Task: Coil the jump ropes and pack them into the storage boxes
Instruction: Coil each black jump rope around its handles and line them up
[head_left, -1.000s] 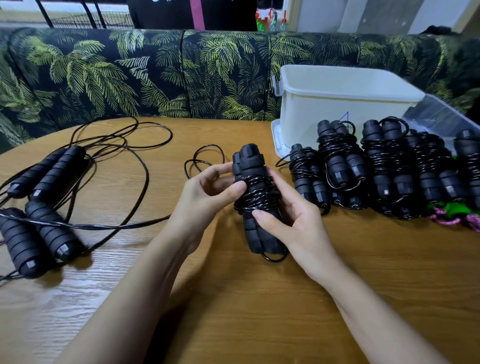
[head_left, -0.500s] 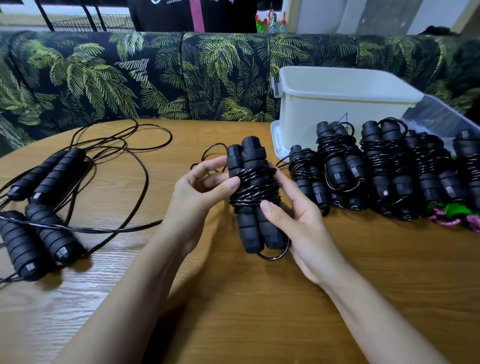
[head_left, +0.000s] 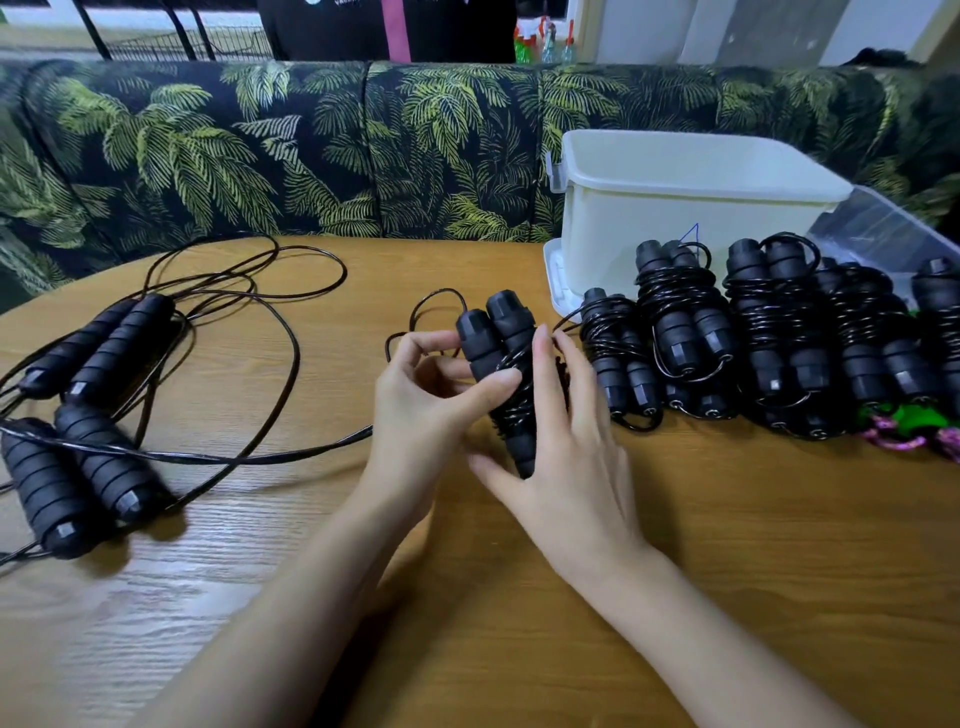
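Winding is nearly finished: the left hand (head_left: 431, 400) pinches the jump rope bundle (head_left: 480, 338) over the table's (head_left: 727, 519) middle, while the right hand (head_left: 566, 441) lies flat-fingered against it, gripping nothing. Next, I judge, tuck the loose tail (head_left: 440, 291) (a short loop behind), then put it in the storage box (head_left: 675, 218).

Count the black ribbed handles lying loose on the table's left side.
4. Black ribbed handles: a back pair, left and right; a nearer pair, left and right, crossed by a loose black cord. None seems hidden.
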